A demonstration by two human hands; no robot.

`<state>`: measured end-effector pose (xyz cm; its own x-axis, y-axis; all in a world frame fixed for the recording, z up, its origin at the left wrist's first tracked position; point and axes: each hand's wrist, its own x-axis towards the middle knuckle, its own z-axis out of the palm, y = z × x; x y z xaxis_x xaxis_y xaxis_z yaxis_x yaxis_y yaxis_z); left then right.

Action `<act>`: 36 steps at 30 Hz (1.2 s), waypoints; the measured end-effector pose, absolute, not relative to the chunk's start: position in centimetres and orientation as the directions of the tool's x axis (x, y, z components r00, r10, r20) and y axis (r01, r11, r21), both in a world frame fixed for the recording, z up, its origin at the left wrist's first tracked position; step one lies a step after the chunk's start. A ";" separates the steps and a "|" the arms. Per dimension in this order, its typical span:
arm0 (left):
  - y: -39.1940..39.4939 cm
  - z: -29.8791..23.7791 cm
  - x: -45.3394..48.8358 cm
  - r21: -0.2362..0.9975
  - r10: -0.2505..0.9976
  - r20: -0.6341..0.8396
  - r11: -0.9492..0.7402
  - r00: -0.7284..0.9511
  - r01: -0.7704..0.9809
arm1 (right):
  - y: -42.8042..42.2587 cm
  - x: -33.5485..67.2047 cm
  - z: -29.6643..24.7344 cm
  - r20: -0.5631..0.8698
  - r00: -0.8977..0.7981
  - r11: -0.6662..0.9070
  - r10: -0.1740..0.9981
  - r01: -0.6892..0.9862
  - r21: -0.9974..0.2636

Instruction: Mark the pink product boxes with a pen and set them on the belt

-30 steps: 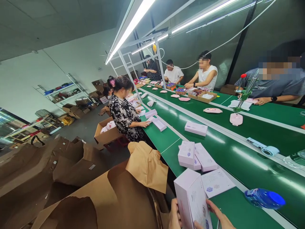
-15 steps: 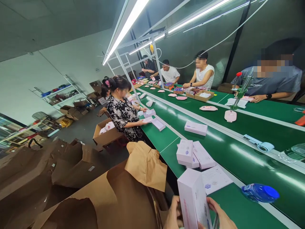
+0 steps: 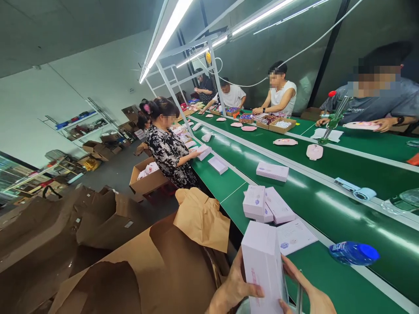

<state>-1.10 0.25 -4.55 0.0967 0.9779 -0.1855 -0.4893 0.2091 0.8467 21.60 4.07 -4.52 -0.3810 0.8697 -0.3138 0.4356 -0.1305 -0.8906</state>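
A pale lilac carton box point(image 3: 262, 261) stands upright close to me, at the bottom of the view. My left hand point(image 3: 235, 281) is closed round its left side, thumb lying across the printed front. My right hand point(image 3: 309, 285) grips the right edge between fingertips and thumb. A thin greyish strip point(image 3: 299, 293) shows by my right palm; I cannot make out what it is. Just beyond lies a flat printed white sheet or box panel point(image 3: 296, 237). Behind it are stacked lilac boxes point(image 3: 253, 203) and another leaning box point(image 3: 278, 205).
A blue-capped bottle point(image 3: 355, 253) lies at the right of the green table point(image 3: 314, 272). One lilac box point(image 3: 272, 171) rests on the green belt. Large brown cartons point(image 3: 157, 266) and crumpled kraft paper point(image 3: 203, 218) fill the left. Co-workers sit or stand along the line.
The box in my hands shows more of its front, and my left thumb now lies across it. Across the table, a co-worker at right now holds a pink plate-like piece in both hands.
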 end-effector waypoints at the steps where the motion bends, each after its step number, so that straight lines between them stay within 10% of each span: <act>1: 0.2 -4.4 -1.2 0.850 0.976 -0.197 0.216 0.090 -0.480 | 4.0 21.8 -4.0 -0.306 -0.379 -0.111 0.873 0.456 -0.883; 27: 1.3 -2.7 -2.1 0.869 0.959 -0.281 0.275 0.046 -0.411 | 4.4 24.9 2.1 -0.273 -0.249 -0.047 0.929 0.653 -0.756; 36: 0.4 -3.8 0.7 0.693 0.921 -0.332 0.386 0.206 -0.609 | 3.2 20.7 4.5 -0.190 -0.117 -0.049 0.975 0.717 -0.695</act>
